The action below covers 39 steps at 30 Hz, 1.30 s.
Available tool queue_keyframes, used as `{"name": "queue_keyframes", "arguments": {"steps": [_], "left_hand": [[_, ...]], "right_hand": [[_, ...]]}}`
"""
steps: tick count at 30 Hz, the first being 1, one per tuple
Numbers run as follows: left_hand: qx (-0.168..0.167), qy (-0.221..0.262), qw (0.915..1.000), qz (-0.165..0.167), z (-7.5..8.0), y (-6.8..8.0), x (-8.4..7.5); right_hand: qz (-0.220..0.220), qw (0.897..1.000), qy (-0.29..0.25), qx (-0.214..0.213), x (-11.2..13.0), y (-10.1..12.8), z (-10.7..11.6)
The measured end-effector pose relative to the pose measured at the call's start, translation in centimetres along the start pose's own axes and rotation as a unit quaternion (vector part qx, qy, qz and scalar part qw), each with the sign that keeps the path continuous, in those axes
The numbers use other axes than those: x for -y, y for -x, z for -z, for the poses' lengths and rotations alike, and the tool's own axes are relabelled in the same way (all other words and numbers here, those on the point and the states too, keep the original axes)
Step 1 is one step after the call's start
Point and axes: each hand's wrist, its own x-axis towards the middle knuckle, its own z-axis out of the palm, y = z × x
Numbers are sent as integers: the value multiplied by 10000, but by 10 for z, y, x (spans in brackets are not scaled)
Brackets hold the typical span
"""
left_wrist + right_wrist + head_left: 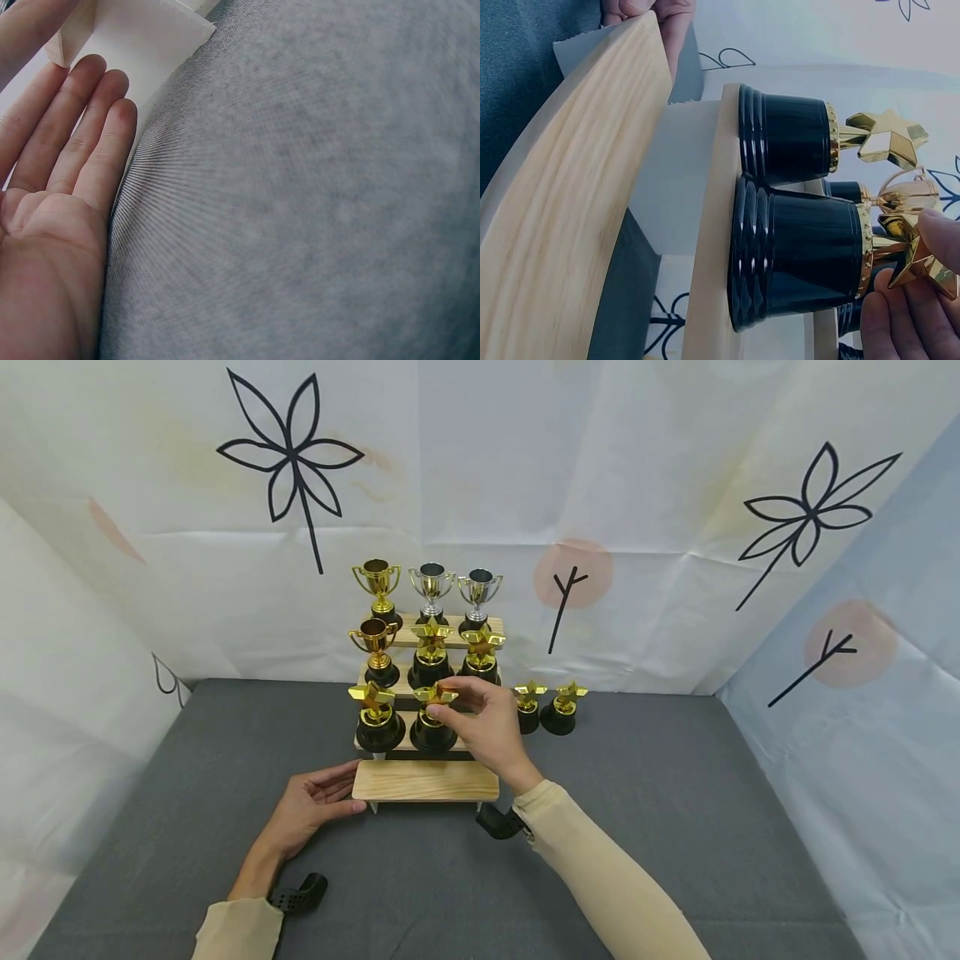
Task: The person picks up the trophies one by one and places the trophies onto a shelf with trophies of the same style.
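A tiered wooden stand (425,782) (570,195) sits on the grey table. On its second step from the front stand two gold star trophies with black bases. My right hand (442,708) (919,259) pinches the star top of the right one (432,735) (802,259), which stands upright on the step. The left star trophy (375,718) (787,139) stands beside it, base nearly touching. My left hand (330,789) (75,135) lies open, fingers straight against the left end of the bare front step, holding nothing.
Higher steps carry a gold cup (375,650), two star trophies (431,653) and, at the top, a gold cup (377,585) and two silver cups (432,587). Two more star trophies (528,706) (562,706) stand on the table right of the stand. White patterned backdrop encloses the table.
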Motion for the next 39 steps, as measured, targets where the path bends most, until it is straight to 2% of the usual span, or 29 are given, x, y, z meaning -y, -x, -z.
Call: {"name": "queue_keyframes", "arguments": {"steps": [9,21,29,39], "left_hand": [[-35,-14,10000,48,-1,-1,0],[-58,-25,9999,104,-1,-1,1],[-60,-33,9999,107,0,0,0],[-40,0,10000,36,-1,0,0]], "right_hand": [[173,9998,48,-26,-4,-1,-4],[37,10000,16,6,0,-1,-1],[43,9994,-339,42,0,5,11],[226,9994,-220,-136,1,14,32]]}}
